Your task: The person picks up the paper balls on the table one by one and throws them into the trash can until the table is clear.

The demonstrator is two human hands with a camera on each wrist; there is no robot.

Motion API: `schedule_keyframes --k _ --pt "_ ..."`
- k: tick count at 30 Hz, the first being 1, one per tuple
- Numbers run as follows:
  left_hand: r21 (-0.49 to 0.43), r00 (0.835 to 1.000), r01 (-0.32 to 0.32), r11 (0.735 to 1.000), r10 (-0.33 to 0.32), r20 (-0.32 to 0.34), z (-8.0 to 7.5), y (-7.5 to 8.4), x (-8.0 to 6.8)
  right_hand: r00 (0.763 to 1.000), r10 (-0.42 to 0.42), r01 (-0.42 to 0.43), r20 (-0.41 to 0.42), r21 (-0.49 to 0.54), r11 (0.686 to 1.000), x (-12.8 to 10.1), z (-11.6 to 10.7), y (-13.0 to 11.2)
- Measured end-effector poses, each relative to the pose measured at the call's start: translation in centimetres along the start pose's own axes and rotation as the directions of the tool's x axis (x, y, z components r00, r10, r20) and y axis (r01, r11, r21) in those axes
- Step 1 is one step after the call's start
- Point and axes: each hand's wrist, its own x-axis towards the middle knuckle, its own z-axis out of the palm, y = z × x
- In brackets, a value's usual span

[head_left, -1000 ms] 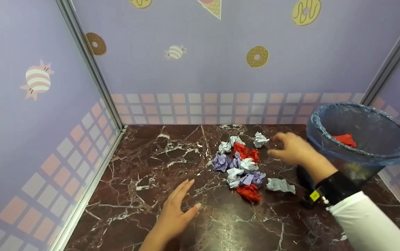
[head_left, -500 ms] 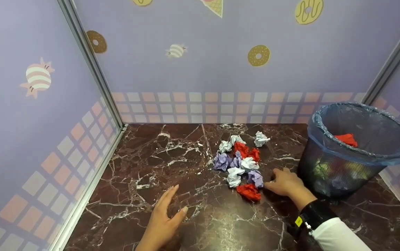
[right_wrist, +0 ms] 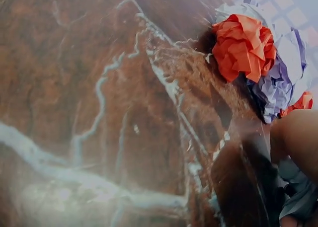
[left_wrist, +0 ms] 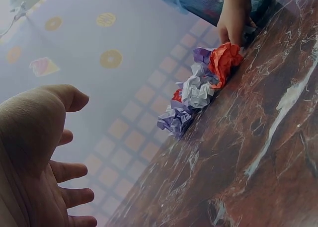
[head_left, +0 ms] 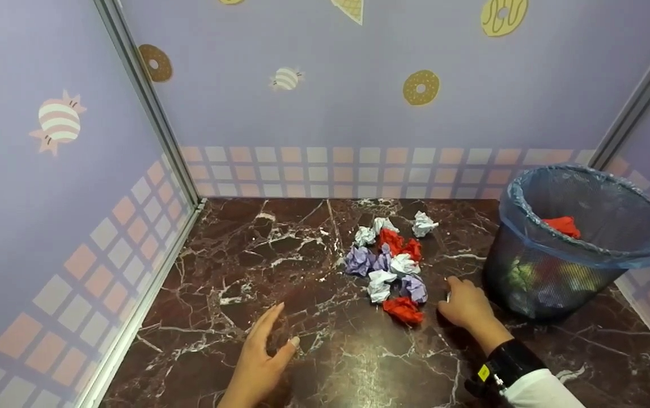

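One red wad (head_left: 561, 226) lies in the bin (head_left: 585, 249); about ten remain at 12 o'clock. Right hand (head_left: 466, 309) clamps a grey wad (right_wrist: 297, 189); left hand (head_left: 259, 357) rests, fingers apart.

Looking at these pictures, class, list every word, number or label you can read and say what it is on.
None can be read.
The yellow tag on the black wrist strap is too small to show any text.
The walls carry only pictures: donuts, sweets, an ice cream cone.
The paper balls and the bin bear no print.
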Motion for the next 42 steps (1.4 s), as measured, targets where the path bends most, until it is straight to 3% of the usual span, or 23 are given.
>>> schedule_keyframes --k 7,12,21,27,34,42 --pt "-0.007 1.0 0.001 1.0 -0.001 -0.006 0.2 0.1 0.1 0.995 -0.074 0.074 -0.071 -0.009 0.997 -0.4 0.4 0.5" --pt "-0.021 1.0 -0.004 1.0 0.004 -0.008 0.2 0.4 -0.1 0.992 -0.082 0.082 -0.097 0.001 0.997 -0.7 0.1 0.9" --pt "-0.013 1.0 0.014 1.0 -0.014 -0.003 0.2 0.1 -0.2 0.989 -0.132 0.137 -0.06 0.082 0.987 0.0 -0.5 1.9" --pt "-0.005 1.0 -0.004 1.0 0.004 -0.021 0.2 -0.1 -0.4 0.988 -0.124 0.139 -0.089 0.191 0.972 0.5 -0.3 2.5" --pt "-0.023 0.999 0.037 0.999 -0.036 0.023 0.5 0.2 -0.5 0.986 -0.095 0.131 -0.135 0.286 0.949 0.2 -0.2 2.8" --pt "-0.013 0.999 0.027 1.0 -0.026 0.027 0.7 0.2 -0.4 0.989 -0.049 0.096 -0.139 0.361 0.928 -0.3 -0.5 3.0"
